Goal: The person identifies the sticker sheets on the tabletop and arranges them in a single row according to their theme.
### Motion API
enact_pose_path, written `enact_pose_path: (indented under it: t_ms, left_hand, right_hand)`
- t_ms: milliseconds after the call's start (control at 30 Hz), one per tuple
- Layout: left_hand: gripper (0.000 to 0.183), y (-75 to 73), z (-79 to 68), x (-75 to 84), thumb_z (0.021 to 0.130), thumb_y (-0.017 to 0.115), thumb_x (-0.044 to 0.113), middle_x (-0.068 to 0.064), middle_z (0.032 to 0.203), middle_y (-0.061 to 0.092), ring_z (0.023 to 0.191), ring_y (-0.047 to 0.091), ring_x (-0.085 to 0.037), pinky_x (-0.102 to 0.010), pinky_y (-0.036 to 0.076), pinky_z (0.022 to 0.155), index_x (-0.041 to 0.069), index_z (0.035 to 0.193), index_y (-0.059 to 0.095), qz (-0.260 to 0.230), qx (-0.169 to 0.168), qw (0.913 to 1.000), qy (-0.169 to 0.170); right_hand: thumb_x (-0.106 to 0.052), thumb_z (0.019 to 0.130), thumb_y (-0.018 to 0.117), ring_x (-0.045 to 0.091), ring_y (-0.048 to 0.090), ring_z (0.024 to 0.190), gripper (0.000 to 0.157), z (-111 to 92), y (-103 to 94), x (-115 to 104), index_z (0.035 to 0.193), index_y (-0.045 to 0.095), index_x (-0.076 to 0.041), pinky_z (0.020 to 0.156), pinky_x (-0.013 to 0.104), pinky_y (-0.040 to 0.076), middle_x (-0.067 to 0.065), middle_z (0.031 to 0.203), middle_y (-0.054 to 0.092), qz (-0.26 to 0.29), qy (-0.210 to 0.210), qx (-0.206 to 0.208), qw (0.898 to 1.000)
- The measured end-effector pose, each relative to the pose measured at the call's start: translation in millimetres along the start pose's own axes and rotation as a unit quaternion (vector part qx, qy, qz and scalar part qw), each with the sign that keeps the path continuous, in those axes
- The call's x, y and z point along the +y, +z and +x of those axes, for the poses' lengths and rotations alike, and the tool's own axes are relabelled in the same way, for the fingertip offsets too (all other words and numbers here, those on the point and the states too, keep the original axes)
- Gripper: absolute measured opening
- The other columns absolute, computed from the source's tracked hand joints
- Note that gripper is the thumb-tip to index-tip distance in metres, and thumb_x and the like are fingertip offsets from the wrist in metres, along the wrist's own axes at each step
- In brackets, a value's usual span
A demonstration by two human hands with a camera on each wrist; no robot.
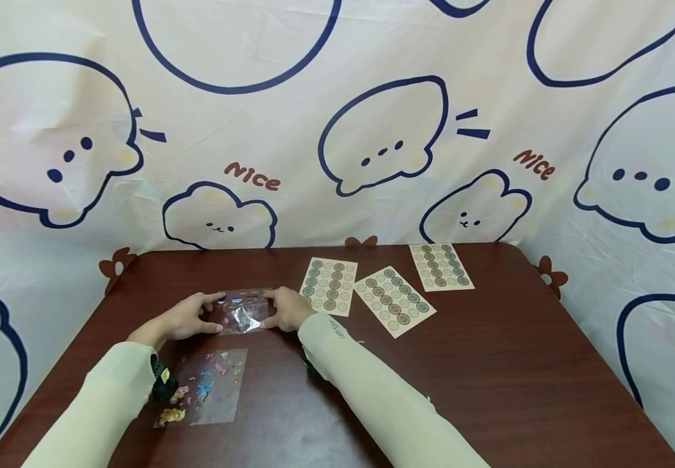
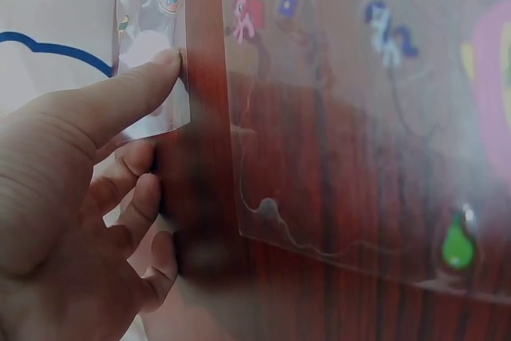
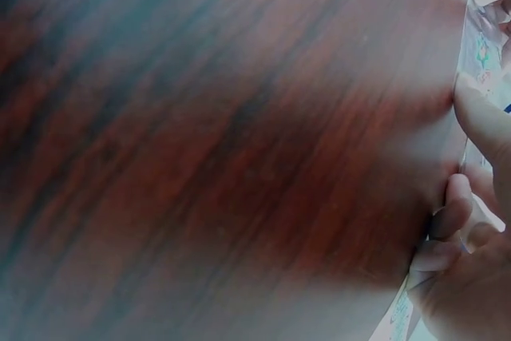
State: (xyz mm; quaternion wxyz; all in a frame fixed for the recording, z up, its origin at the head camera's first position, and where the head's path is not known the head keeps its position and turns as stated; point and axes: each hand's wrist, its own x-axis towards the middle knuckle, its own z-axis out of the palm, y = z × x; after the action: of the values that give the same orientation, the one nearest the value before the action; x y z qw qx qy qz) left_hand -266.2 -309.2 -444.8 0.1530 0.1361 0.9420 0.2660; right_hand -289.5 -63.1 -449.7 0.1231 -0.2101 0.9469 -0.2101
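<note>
Between my two hands is a small clear plastic sticker sheet (image 1: 242, 318), shiny with glare, near the back left of the table. My left hand (image 1: 182, 317) holds its left end; in the left wrist view the thumb lies on the sheet's edge and the other fingers curl below. At the right end, my right hand (image 1: 289, 309) grips the sheet between thumb and fingers. A larger clear sticker sheet (image 1: 227, 390) lies nearer, beside the left forearm, bearing small colourful pony stickers (image 2: 386, 33) and a green pear-shaped sticker (image 2: 457, 247).
Three cream sheets of round stickers lie to the right of my right hand: one close by (image 1: 328, 286), another angled sheet (image 1: 395, 302), and a sheet at the back edge (image 1: 441, 267). A printed cloth (image 1: 296, 130) hangs behind the dark brown table (image 1: 489, 377).
</note>
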Motion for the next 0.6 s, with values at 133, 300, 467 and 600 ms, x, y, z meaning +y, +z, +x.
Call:
enact_pose_path:
  t_ms: [133,300,467,600]
  left_hand:
    - [0.080,1.7,-0.2,3.8,0.089,0.078,0.019,-0.019,0.109,0.052,0.094,0.046,-0.028,-0.039,0.043,0.081,-0.009,0.151,0.037,-0.003,0.002,1.0000,-0.006]
    - [0.078,1.3,-2.3,6.9,0.089,0.078,0.018,-0.020,0.111,0.053,0.095,0.046,-0.029,-0.040,0.044,0.082,-0.009,0.150,0.038,-0.005,0.003,0.9999,-0.008]
    - [0.078,0.4,-4.9,5.5,0.088,0.079,0.019,-0.019,0.110,0.054,0.094,0.047,-0.029,-0.040,0.044,0.082,-0.010,0.149,0.040,-0.004,0.012,0.9999,-0.005]
    - [0.078,1.6,-4.8,4.6,0.088,0.079,0.020,-0.018,0.108,0.054,0.094,0.047,-0.028,-0.040,0.042,0.081,-0.011,0.148,0.041,-0.009,0.012,0.9999,0.002]
  right_hand:
    - [-0.035,0.083,0.084,0.010,0.059,0.093,0.068,0.6,1.6,3.2,0.145,0.057,-0.023,0.086,0.024,0.049,-0.003,0.104,0.064,-0.001,-0.007,0.002,1.000]
    - [-0.033,0.084,0.084,0.008,0.055,0.087,0.066,1.0,2.8,4.1,0.144,0.058,-0.022,0.081,0.023,0.047,-0.005,0.098,0.060,0.004,-0.011,0.006,1.000]
    - [-0.032,0.085,0.082,0.008,0.053,0.085,0.065,0.6,1.3,1.5,0.145,0.057,-0.023,0.079,0.022,0.045,-0.006,0.095,0.058,0.010,-0.015,0.003,1.000]
    - [-0.032,0.086,0.082,0.007,0.051,0.083,0.065,0.4,1.7,1.6,0.145,0.057,-0.024,0.077,0.021,0.044,-0.008,0.093,0.055,0.007,-0.009,0.001,1.000]
